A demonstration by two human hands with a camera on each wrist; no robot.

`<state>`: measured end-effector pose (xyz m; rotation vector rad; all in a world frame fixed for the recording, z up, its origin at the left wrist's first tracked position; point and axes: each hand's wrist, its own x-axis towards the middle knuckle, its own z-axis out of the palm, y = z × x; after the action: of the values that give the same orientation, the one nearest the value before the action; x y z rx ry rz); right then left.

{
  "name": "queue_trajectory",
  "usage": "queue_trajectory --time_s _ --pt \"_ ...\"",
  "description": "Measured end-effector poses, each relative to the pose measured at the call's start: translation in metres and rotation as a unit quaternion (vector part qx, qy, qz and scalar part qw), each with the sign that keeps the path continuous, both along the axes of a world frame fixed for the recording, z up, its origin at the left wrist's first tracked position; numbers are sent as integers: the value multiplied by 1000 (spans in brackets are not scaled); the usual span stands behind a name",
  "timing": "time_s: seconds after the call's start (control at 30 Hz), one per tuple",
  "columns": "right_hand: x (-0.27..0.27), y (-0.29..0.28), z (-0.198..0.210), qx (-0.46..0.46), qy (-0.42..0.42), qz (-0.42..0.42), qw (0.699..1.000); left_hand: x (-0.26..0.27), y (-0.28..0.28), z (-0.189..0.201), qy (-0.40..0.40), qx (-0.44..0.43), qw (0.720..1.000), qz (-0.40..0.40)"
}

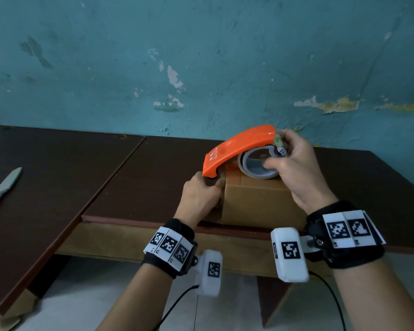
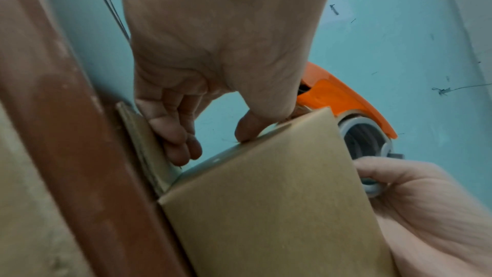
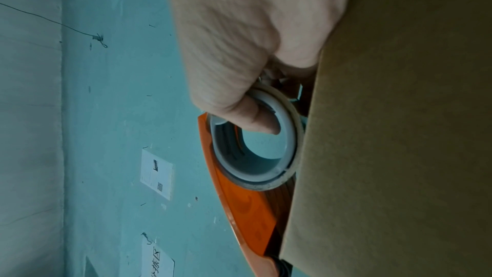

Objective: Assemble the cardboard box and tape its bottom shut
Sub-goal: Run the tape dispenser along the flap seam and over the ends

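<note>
the cardboard box (image 1: 261, 201) sat on the dark brown table (image 1: 141, 177), at its near edge and right of centre, with its closed flaps facing up. an orange tape dispenser (image 1: 237, 146) rested across the top of the box, its front end at the box's left edge and its tape roll (image 1: 261, 166) over the right part of the top. the right hand (image 1: 294, 168) grasped the dispenser at the roll end: the thumb was hooked into the grey core of the roll and the fingers were curled over the rear of the orange housing. the left hand (image 1: 201, 194) was at the upper left edge of the box, thumb pressed on that edge below the dispenser's front end, the other fingers curled against a folded cardboard flap (image 2: 143, 142) at the box's left side. a grey knife-like tool (image 1: 3, 187) lay on the table at far left, well apart from the box. a teal wall (image 1: 201, 56) with flaked paint stood behind the table.
</note>
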<state>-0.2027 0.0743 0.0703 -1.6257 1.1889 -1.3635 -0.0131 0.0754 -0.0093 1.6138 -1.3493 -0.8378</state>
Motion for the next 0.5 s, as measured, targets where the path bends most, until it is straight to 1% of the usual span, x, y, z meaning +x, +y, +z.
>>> queue_trajectory --time_s 0.17,0.3,0.37,0.43,0.5 --pt "-1 -2 0 0 -2 -2 1000 -8 1 -6 18 -41 999 1" --pt "-1 -1 0 -4 0 -4 1000 -10 1 -12 -20 -100 995 -1" --pt "-1 -1 -1 -3 2 -3 1000 -12 2 -16 -14 -126 992 -6" --pt "-1 -1 0 0 1 -2 1000 -16 5 -15 54 -145 988 -25" --pt "-1 0 0 2 1 -2 1000 -22 10 -8 188 -131 973 -36"
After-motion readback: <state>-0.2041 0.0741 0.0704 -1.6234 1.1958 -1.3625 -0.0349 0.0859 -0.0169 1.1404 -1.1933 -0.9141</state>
